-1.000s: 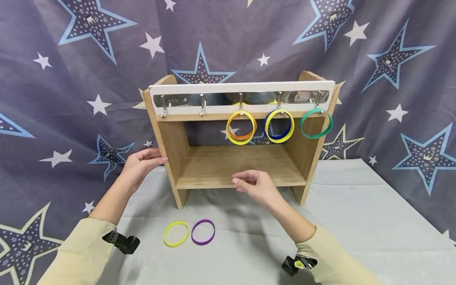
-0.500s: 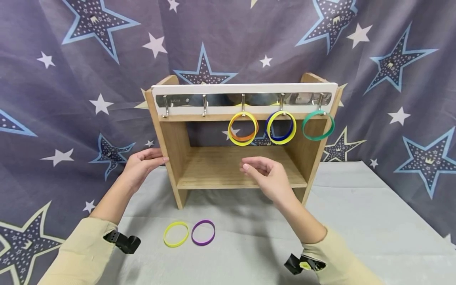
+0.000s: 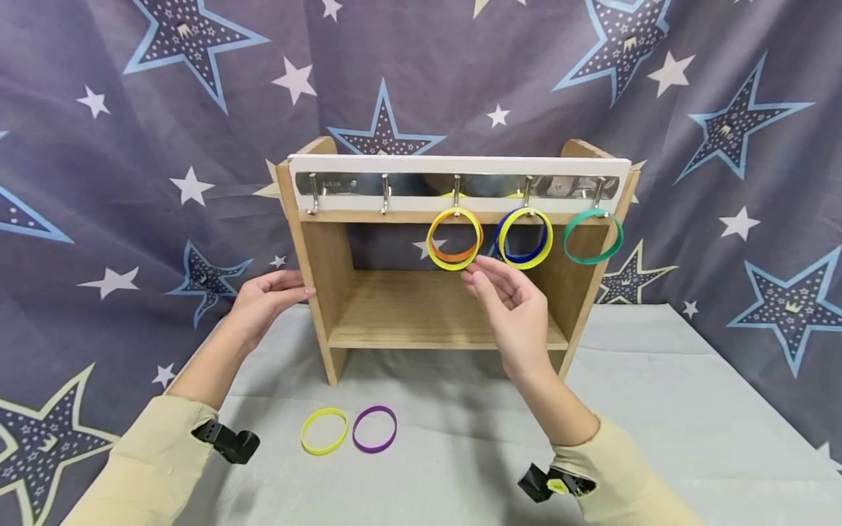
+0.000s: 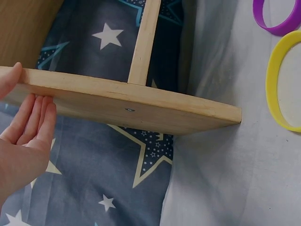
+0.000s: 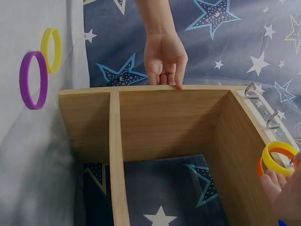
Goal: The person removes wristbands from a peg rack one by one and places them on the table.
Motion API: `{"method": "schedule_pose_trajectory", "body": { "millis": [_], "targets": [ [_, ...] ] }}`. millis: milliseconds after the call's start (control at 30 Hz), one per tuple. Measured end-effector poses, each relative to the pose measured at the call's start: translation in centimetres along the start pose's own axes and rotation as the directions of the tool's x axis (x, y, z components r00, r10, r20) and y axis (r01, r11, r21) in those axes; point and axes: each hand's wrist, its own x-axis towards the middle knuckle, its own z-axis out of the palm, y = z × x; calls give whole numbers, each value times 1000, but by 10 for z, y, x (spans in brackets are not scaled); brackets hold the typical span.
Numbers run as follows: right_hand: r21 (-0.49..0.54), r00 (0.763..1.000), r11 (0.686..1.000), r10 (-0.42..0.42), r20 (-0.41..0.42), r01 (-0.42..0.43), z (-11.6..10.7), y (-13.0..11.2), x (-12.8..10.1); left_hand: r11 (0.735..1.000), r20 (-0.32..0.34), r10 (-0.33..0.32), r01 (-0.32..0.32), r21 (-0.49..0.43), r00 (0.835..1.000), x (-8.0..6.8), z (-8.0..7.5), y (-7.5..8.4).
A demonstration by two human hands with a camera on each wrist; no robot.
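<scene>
Fingers of the right hand (image 3: pixel 516 307), relaxed, reached just under five hanging bands; left hand (image 3: pixel 263 303) lay flat against the rack (image 3: pixel 322 292); two bands lay on the tabletop (image 3: pixel 658 409).

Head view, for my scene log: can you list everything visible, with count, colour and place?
Wooden rack: one, light wood, on the table.
Hooks: five, metal, along the rack's top rail.
Hanging bands: yellow with orange on the third hook, yellow with blue on the fourth, green on the fifth.
Loose bands: yellow and purple, on the grey cloth.
Star backdrop: one, blue-grey, behind.
Left hand: touches the rack's side panel.
Right hand: open, fingertips just below the yellow and orange bands.
</scene>
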Motion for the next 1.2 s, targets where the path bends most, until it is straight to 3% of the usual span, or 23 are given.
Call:
{"method": "schedule_pose_trajectory", "body": {
  "millis": [233, 433, 867, 1200],
  "targets": [
    [79, 999, 996, 32, -30, -30, 5, -3, 3, 1000, 2, 4, -4, -8, 1000, 0, 2, 2],
    [88, 995, 992, 96, -35, -93, 5, 0, 7, 1000, 4, 13, -13, 2, 1000, 0, 3, 2],
    [159, 986, 978, 149, -80, -135, 14, 3, 10, 1000, -2, 16, -16, 2, 1000, 0, 2, 0],
    [272, 982, 957, 135, -129, -96, 21, -2, 9, 1000, -6, 14, -15, -12, 1000, 0, 0, 0]
  ]
}}
